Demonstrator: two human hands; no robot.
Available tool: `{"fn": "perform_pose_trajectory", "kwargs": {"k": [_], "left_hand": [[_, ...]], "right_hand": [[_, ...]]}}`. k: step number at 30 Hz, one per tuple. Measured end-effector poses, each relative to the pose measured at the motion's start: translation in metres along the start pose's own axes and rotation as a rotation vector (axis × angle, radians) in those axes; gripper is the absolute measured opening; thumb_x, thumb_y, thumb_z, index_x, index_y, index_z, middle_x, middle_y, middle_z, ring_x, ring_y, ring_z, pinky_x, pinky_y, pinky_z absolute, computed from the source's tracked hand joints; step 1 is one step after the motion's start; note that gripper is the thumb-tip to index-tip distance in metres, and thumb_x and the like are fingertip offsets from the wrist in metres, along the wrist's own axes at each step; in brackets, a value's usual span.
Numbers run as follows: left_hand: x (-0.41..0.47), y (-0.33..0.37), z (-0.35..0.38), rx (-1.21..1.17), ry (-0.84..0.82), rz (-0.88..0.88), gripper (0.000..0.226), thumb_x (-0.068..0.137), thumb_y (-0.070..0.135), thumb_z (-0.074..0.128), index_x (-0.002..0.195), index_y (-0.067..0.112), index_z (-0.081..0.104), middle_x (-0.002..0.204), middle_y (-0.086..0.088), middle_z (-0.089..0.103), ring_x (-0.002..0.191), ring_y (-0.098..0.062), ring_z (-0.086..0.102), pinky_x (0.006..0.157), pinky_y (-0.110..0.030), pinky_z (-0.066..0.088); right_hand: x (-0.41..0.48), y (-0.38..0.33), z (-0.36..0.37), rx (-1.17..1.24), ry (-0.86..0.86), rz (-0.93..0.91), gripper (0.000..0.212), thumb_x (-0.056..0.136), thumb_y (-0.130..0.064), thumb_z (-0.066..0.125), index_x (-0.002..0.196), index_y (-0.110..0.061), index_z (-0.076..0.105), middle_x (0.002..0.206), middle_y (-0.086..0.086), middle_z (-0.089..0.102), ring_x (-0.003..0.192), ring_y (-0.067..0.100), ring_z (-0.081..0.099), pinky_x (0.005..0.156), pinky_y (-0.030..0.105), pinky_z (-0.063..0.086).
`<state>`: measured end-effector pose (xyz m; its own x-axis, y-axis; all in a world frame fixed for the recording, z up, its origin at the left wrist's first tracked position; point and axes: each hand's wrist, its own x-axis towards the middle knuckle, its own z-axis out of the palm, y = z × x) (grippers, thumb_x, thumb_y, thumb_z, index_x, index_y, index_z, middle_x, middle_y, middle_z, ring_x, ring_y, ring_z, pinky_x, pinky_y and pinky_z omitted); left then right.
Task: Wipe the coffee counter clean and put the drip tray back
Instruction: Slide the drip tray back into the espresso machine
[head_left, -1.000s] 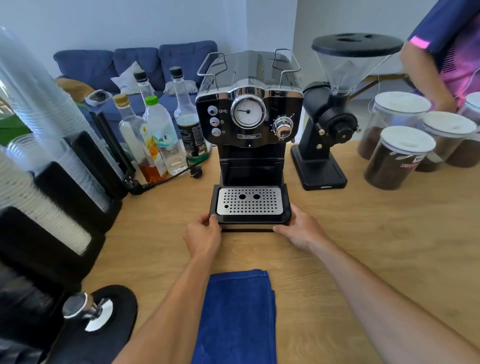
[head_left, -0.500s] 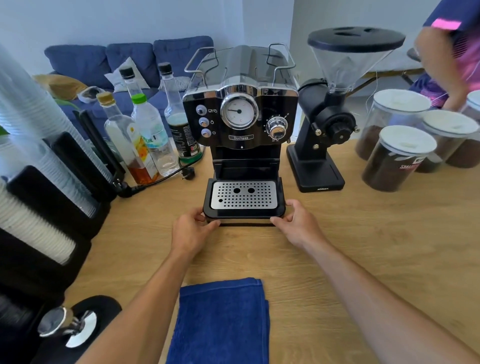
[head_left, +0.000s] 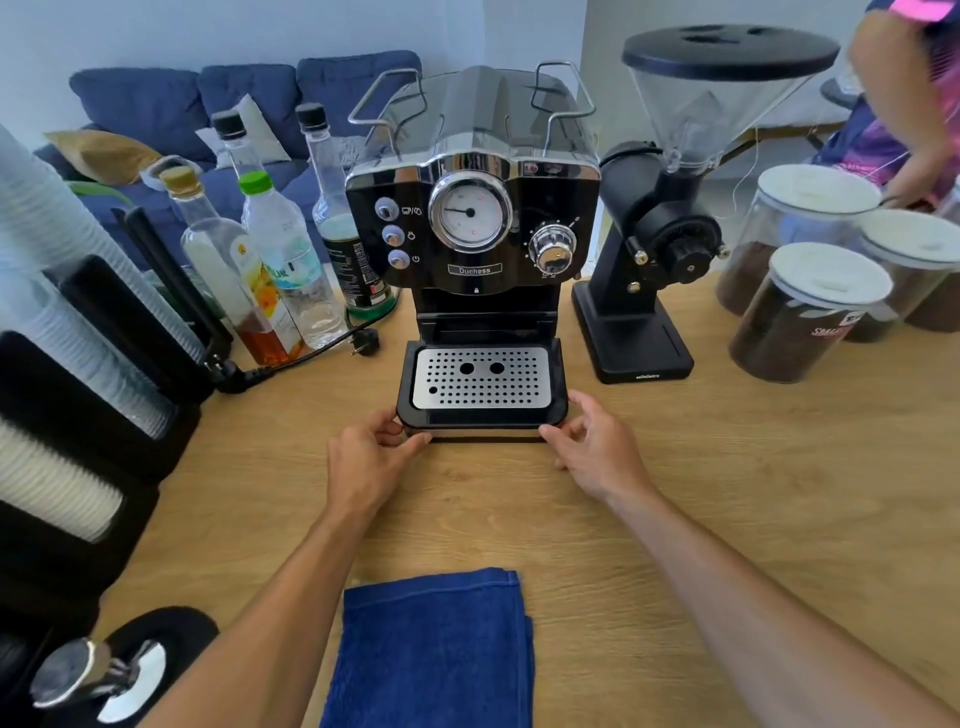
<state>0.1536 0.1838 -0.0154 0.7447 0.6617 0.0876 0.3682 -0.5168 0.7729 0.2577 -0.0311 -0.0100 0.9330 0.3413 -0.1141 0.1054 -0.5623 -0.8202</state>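
The black drip tray (head_left: 480, 415), topped by a perforated steel grate, sits at the foot of the black and chrome espresso machine (head_left: 472, 223) on the wooden counter (head_left: 727, 467). My left hand (head_left: 366, 460) pinches the tray's front left corner with thumb and fingertips. At the front right corner, my right hand (head_left: 597, 447) does the same. A folded blue cloth (head_left: 431, 649) lies flat on the counter near me, between my forearms, and neither hand touches it.
A black grinder (head_left: 660, 249) stands right of the machine, with lidded coffee jars (head_left: 800, 317) beyond. Several bottles (head_left: 280, 270) and a loose power plug (head_left: 363, 345) are to the left. Cup stacks (head_left: 78, 332) and a tamper (head_left: 88, 670) line the left edge. Another person's arm (head_left: 909, 104) is at the far right.
My hands have drawn back from the tray's sides to its front corners. The tray sits a little deeper under the machine. My view has moved closer.
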Motion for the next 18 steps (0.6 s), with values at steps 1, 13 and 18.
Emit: {"fn": "perform_pose_trajectory", "kwargs": {"k": [1,13,18], "left_hand": [[0.003,0.000,0.000,0.002,-0.004,-0.002,0.054,0.072,0.028,0.080,0.122,0.015,0.062,0.082,0.010,0.063,0.078,-0.001,0.059,0.069,-0.013,0.047],[0.037,0.013,0.012,0.028,-0.014,-0.016,0.045,0.076,0.031,0.078,0.117,0.016,0.067,0.086,0.003,0.068,0.079,-0.008,0.063,0.064,-0.012,0.043],[0.046,0.017,0.012,0.052,-0.036,-0.020,0.039,0.078,0.031,0.077,0.113,0.018,0.068,0.077,0.008,0.064,0.071,-0.003,0.058,0.058,-0.009,0.038]], "right_hand": [[0.002,0.000,0.001,-0.007,-0.001,0.001,0.064,0.088,-0.033,0.060,0.143,-0.021,0.030,0.085,-0.003,0.064,0.079,0.012,0.065,0.081,0.031,0.052],[0.043,-0.007,0.008,-0.062,0.016,0.041,0.065,0.088,-0.043,0.057,0.144,-0.026,0.028,0.105,0.001,0.063,0.099,0.021,0.062,0.090,0.043,0.052],[0.051,-0.011,0.009,-0.081,0.017,0.046,0.062,0.089,-0.042,0.055,0.143,-0.022,0.031,0.114,0.004,0.063,0.106,0.024,0.061,0.093,0.045,0.050]]}}
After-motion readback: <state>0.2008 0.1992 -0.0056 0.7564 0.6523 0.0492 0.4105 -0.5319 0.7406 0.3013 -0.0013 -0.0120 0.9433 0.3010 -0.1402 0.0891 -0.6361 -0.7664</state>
